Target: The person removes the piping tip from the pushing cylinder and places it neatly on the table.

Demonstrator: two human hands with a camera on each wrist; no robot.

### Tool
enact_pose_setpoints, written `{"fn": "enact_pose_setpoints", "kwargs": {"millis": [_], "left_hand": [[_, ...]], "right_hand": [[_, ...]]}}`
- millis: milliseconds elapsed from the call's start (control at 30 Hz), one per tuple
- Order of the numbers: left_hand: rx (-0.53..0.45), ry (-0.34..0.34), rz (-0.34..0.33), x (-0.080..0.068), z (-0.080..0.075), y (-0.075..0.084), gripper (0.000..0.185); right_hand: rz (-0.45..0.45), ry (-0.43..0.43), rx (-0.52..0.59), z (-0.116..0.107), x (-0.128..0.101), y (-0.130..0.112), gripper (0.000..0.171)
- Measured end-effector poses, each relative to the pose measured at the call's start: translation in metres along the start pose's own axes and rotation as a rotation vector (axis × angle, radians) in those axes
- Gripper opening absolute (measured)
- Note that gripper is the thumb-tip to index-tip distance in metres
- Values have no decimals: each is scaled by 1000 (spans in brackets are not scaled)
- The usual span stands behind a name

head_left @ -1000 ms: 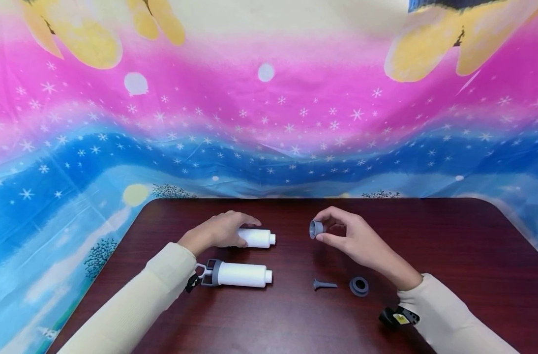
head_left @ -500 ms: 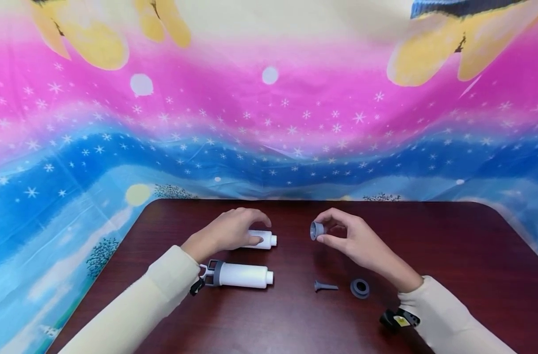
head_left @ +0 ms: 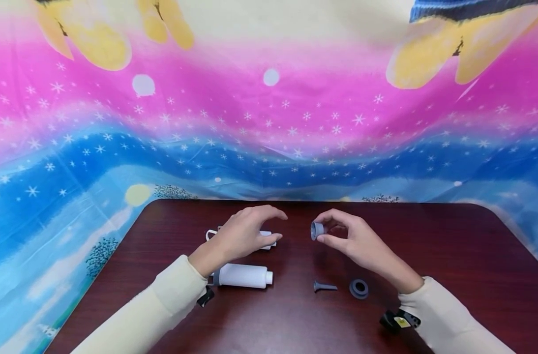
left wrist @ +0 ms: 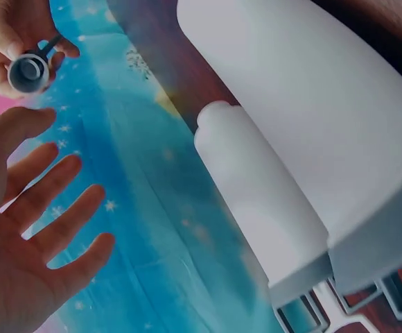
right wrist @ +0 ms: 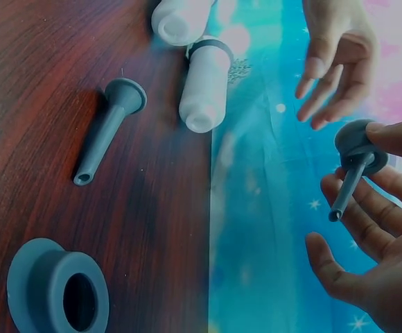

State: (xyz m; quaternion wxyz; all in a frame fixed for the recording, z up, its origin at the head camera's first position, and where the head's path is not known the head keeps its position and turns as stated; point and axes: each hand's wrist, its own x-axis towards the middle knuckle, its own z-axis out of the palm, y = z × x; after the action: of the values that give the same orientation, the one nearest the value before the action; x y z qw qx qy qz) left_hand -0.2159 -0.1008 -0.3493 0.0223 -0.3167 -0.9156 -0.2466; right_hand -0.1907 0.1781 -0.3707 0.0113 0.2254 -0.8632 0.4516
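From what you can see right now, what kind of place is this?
Probably a staged tabletop recording spot, not a real workshop. A dark wooden table stands before a bright starry backdrop cloth, and only a few small parts lie there: two white bottles, a grey ring and a grey nozzle.

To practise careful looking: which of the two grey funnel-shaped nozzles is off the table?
The grey nozzle pinched in the right hand; the other nozzle lies flat on the table.

Left hand (head_left: 247,235) raised, fingers (left wrist: 55,208) spread and relaxed, palm empty; right hand (head_left: 355,241) lifted opposite, thumb and fingertips (right wrist: 388,139) pinching; both forearms in cream sleeves (head_left: 446,314) angled inward
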Motion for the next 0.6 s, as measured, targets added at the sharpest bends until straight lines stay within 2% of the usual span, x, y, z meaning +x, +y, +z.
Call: {"fn": "enact_pose_setpoints", "kwargs": {"millis": [233,600], "left_hand": [[-70,113,39,-3,6,15,43],[-89,263,182,-4,31,23,50]], "right_hand": [[-26,2,27,0,0,-1,23],[-25,26,-7,1,-2,-6,20]]}}
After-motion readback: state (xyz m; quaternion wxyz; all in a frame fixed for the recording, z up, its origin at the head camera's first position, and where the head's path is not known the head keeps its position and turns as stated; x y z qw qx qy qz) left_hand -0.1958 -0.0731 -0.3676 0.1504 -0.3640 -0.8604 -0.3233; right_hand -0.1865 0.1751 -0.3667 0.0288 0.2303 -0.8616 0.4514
